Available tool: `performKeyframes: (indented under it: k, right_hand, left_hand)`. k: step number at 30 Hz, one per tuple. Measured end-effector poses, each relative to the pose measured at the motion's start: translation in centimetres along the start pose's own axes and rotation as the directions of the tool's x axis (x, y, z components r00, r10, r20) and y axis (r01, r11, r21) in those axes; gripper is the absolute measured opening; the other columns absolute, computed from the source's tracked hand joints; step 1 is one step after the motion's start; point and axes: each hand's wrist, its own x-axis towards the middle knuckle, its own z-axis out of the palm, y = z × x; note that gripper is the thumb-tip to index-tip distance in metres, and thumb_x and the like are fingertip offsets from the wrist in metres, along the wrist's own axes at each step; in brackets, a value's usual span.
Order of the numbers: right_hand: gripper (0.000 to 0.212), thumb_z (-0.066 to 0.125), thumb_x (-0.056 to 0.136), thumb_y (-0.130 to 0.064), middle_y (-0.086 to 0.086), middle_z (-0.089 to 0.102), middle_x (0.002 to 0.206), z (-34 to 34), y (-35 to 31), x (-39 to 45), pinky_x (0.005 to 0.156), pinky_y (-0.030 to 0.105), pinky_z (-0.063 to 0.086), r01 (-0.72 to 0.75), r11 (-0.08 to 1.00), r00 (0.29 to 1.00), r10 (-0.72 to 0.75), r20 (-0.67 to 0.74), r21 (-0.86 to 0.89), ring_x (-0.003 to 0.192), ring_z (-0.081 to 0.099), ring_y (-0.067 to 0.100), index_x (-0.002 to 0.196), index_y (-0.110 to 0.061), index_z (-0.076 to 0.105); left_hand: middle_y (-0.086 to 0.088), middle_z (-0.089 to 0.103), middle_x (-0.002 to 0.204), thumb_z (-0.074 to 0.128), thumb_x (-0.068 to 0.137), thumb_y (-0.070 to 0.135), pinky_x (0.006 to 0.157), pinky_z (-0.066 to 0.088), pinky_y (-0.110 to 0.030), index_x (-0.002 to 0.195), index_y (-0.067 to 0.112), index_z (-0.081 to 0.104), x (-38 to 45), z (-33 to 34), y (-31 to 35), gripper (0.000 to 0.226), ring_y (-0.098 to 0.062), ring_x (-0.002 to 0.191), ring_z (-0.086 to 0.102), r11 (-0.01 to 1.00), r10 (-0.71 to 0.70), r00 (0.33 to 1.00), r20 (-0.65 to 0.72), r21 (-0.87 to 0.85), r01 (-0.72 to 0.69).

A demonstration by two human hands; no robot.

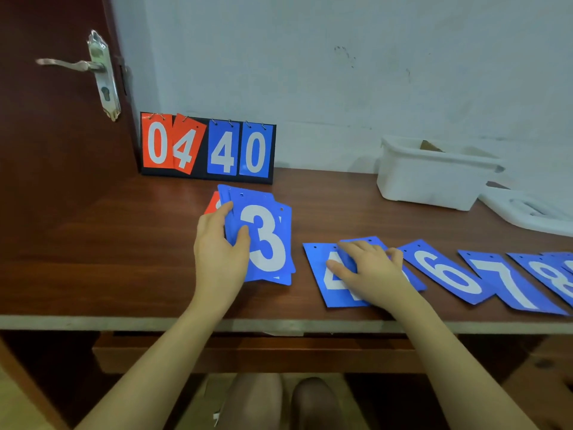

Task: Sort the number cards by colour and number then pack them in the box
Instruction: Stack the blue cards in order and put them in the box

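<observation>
Stack: a fanned stack (pixel 266 240) of blue number cards lies on the desk, a white 3 on top; a red card (pixel 213 203) peeks out at its upper left corner.
Left hand: the left hand (pixel 220 252) grips the stack's left edge, thumb curled over the face beside the 3, fingers wrapped round the side.
4 card: a blue 4 card (pixel 331 274) lies flat just right of the stack, apart from it.
Right hand: the right hand (pixel 369 268) rests on the 4 card and on a blue card (pixel 372 242) overlapping it, whose number is hidden; fingers lie spread and nearly straight, pressing down, pinching nothing.
Row: to the right lie a 6 card (pixel 446 271), a 7 card (pixel 508 280) and an 8 card (pixel 548 274), each tilted and overlapping the next; another blue card is cut off by the right edge.
Box: a white box (pixel 431 181) stands open at the back right of the desk, well apart from the cards; something brown shows inside, unclear what.
Lid: a white lid (pixel 527 212) lies just right of the box.
Scoreboard: a black flip scoreboard (pixel 207 148) stands against the wall, showing red 0 and 4, blue 4 and 0; the red 4 hangs crooked.
Desk: dark brown wood desk (pixel 93 243) with a pale front edge.
Door: a brown door with a metal handle (pixel 77 66) at left.
Below: the person's knees show under the desk.
</observation>
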Motion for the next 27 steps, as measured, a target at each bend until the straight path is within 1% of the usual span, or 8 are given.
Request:
performKeyframes:
  k: [3,6,14,18,20,23,26,27]
  right_hand:
    - [0.053,0.033,0.089,-0.064,-0.013,0.038,0.144,-0.4,-0.1,-0.3,0.110,0.039,0.005,0.077,0.997,0.993,-0.074,-0.095,0.023,0.135,0.027,0.011,0.128,-0.034,0.053]
    - [0.069,0.028,0.079,-0.077,-0.015,0.054,0.126,-1.1,-1.2,-2.3,0.103,0.029,0.009,0.246,0.966,0.967,-0.240,-0.083,0.075,0.123,0.042,0.006,0.112,-0.028,0.064]
    - [0.077,0.050,0.085,-0.060,-0.014,0.014,0.157,-0.1,-2.3,-4.4,0.114,0.019,0.008,0.435,0.878,0.882,-0.460,0.104,0.198,0.143,0.011,-0.003,0.148,-0.025,0.026]
    - [0.067,0.053,0.089,-0.048,-0.017,0.018,0.154,0.1,-2.0,-5.1,0.111,0.009,0.009,0.494,0.844,0.841,-0.525,0.130,0.210,0.135,0.010,-0.014,0.147,-0.023,0.030]
    - [0.049,0.053,0.093,-0.036,-0.020,0.036,0.144,0.0,-2.0,-5.4,0.110,0.006,0.018,0.429,0.820,0.869,-0.489,0.073,0.378,0.126,0.023,-0.021,0.139,-0.023,0.045]
    - [0.035,0.050,0.095,-0.026,-0.024,0.054,0.121,0.2,-2.7,-5.3,0.094,-0.003,0.032,0.290,0.730,0.957,-0.231,-0.176,0.618,0.108,0.041,-0.025,0.129,-0.021,0.057]
    - [0.036,0.045,0.097,-0.028,-0.019,0.060,0.082,0.3,-4.3,-5.0,0.061,0.002,0.041,0.307,0.625,0.909,0.032,-0.416,0.717,0.068,0.055,-0.013,0.131,-0.022,0.055]
    - [0.037,0.044,0.096,-0.031,-0.020,0.059,0.085,0.2,-5.0,-4.9,0.062,0.005,0.044,0.322,0.584,0.897,0.064,-0.438,0.745,0.071,0.054,-0.014,0.132,-0.024,0.053]
  left_hand:
    - [-0.002,0.047,0.129,0.055,0.092,0.014,0.094,0.050,-0.040,0.133,0.014,0.047,0.3,0.0,0.1,0.042,-0.012,0.113,0.049,1.000,0.006,1.000,0.000,0.011,-0.006]
    - [-0.003,0.047,0.130,0.054,0.092,0.014,0.087,0.051,-0.031,0.133,0.014,0.046,0.4,0.0,0.0,0.042,-0.008,0.110,0.047,1.000,0.018,1.000,0.007,0.025,-0.019]
    - [-0.006,0.048,0.127,0.054,0.092,0.013,0.089,0.051,-0.043,0.133,0.011,0.045,-0.7,-2.0,-0.3,0.042,-0.012,0.108,0.049,0.996,0.004,1.000,-0.021,0.093,-0.002]
    - [-0.005,0.048,0.128,0.054,0.092,0.014,0.085,0.053,-0.039,0.133,0.013,0.046,-1.8,-3.0,-0.4,0.041,-0.008,0.105,0.048,0.996,-0.017,1.000,-0.026,0.083,0.019]
    - [-0.004,0.048,0.128,0.054,0.092,0.014,0.085,0.053,-0.039,0.132,0.013,0.047,-2.1,-3.4,-0.3,0.041,-0.008,0.103,0.048,0.997,-0.021,0.999,-0.029,0.076,0.024]
    - [-0.003,0.048,0.128,0.054,0.092,0.015,0.081,0.053,-0.035,0.132,0.014,0.047,-2.2,-3.5,-0.2,0.041,-0.007,0.103,0.048,0.997,-0.031,0.999,-0.032,0.075,0.033]
    - [-0.001,0.048,0.127,0.055,0.092,0.016,0.080,0.054,-0.034,0.131,0.014,0.047,-2.3,-3.0,0.1,0.040,-0.007,0.103,0.048,0.999,-0.020,0.999,-0.030,0.047,0.021]
    - [-0.001,0.048,0.127,0.055,0.092,0.016,0.077,0.054,-0.032,0.131,0.015,0.047,-2.3,-2.8,0.2,0.040,-0.007,0.104,0.049,0.999,-0.017,0.999,-0.028,0.033,0.018]
